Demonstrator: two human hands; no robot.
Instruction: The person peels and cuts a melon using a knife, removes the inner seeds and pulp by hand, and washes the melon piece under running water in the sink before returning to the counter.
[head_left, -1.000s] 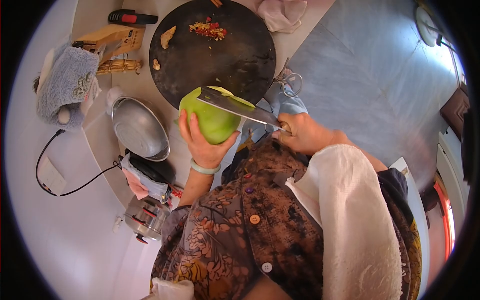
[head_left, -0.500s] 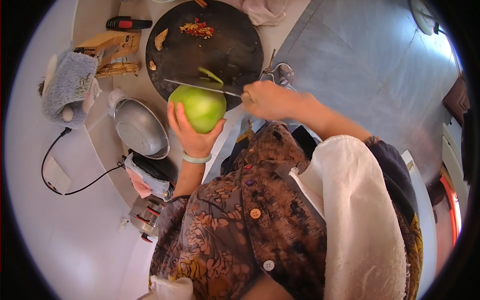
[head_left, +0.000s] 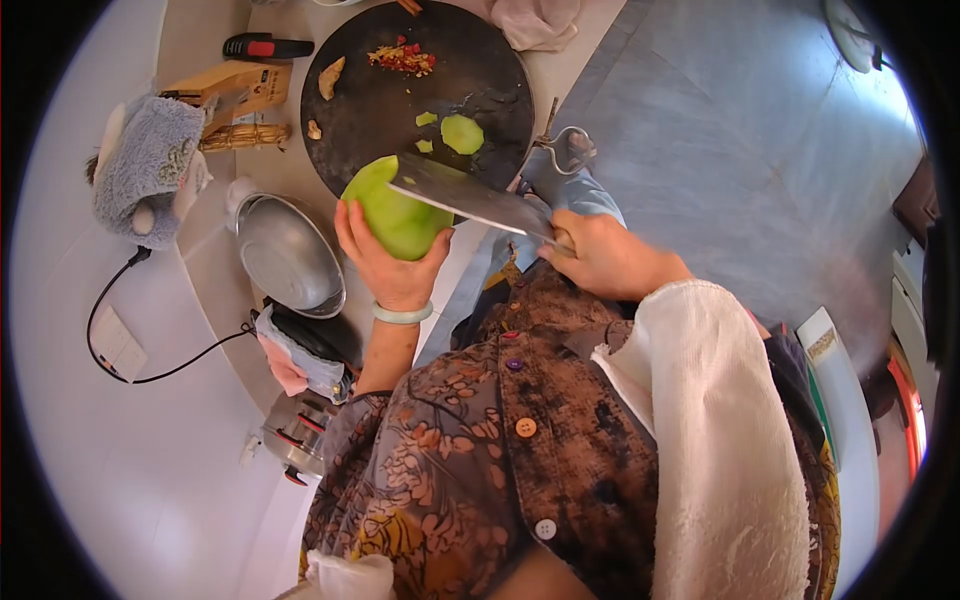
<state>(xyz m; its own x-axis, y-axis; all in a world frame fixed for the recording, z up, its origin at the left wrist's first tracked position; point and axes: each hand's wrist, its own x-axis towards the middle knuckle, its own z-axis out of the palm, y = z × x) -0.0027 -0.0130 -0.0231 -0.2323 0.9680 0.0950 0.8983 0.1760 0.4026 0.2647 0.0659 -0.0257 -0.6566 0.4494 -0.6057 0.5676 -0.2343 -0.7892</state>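
A round green fruit or vegetable [head_left: 400, 225] is held at the near edge of the black round board [head_left: 350, 110]. My left hand [head_left: 393, 268] cups it from below and the left, fingers wrapped on its side. A cleaver [head_left: 475, 200] lies with its blade against the upper right of the green piece, its handle in my closed right hand [head_left: 605, 255]. On the board are a large pale green slice [head_left: 462, 134] and small green scraps [head_left: 425, 118]. Chopped red and yellow bits [head_left: 402, 60] and a brown piece [head_left: 331, 78] sit farther back.
Left of the board stand a metal basin [head_left: 290, 255], a fuzzy grey cloth item [head_left: 150, 170], a wooden block [head_left: 250, 85] and a black-and-red tool [head_left: 267, 46]. A steel pot [head_left: 295, 435] is lower left. A pink cloth [head_left: 537, 22] lies at the board's far right.
The cleaver has swung from over the board back onto the green piece, with my right hand moving right and nearer me. A large slice and scraps now lie on the board.
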